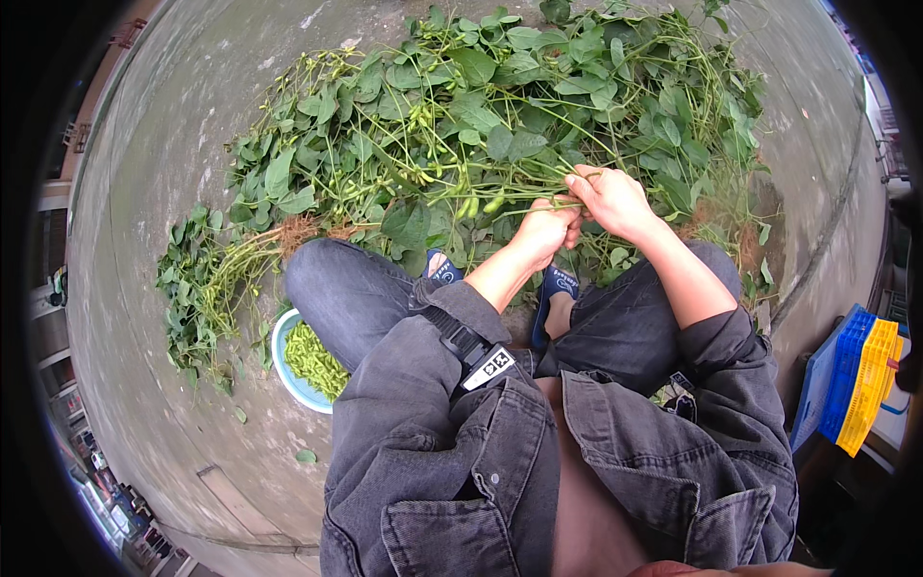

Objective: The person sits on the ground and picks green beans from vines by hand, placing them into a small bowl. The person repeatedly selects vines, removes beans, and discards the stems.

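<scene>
At upper centre, left hand (pixel 548 229) and right hand (pixel 615 202) close around thin green stems (pixel 529 195).
Hard pulling may drop plump green pods (pixel 494 205).

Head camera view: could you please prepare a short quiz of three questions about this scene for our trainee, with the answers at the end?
1. To which side of the left hand and right hand is the basin of green pods?
2. Fill the gap: both hands hold green plant ____.
3. Which colour is the crate beside the blue crate?
A) red
B) yellow
C) green

Key:
1. Left.
2. Stems.
3. B.
</scene>
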Available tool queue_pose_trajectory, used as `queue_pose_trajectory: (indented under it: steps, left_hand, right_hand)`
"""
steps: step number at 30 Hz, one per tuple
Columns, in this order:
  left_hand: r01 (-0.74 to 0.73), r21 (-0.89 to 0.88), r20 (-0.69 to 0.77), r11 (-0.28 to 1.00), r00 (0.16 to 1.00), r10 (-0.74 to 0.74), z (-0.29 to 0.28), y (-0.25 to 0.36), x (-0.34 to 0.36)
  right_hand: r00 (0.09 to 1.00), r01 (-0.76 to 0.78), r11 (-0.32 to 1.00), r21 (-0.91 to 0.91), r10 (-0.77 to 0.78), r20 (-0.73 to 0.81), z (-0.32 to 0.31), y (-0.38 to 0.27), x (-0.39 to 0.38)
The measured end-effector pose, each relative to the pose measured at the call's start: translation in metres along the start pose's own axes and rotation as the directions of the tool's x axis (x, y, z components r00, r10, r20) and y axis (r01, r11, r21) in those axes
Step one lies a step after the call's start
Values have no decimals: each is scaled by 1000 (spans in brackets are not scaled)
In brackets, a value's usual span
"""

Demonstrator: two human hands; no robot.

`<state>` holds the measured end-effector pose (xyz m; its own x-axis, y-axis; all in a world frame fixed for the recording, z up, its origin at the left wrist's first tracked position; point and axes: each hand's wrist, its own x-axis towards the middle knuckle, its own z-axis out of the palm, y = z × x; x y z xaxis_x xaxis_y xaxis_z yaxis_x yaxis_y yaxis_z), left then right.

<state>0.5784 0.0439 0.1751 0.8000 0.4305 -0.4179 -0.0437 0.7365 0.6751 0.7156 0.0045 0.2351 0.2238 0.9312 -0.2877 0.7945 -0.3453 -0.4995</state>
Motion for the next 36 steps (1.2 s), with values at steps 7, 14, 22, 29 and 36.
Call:
queue_pose_trajectory:
  steps: [7,14,22,29,36]
  left_hand:
    - [-116,472,-68,874,984,167,2,21,5]
    - [168,301,24,939,983,-183,5,31,-35]
    - [426,75,390,902,820,-419,6,48,-65]
    - [336,112,547,935,765,-340,-2,54,-73]
    - [116,444,573,888,725,-381,23,72,-96]
  right_hand:
    - [958,122,985,-124,-149,-244,6,-2,8]
    - [875,199,957,-213,-271,-400,-8,9,19]
    - [823,314,927,-204,-373,-429,-8,-5,9]
    - [762,396,901,-174,-429,-484,-8,-9,9]
    - [752,327,934,-144,-350,-558,-21,3,17]
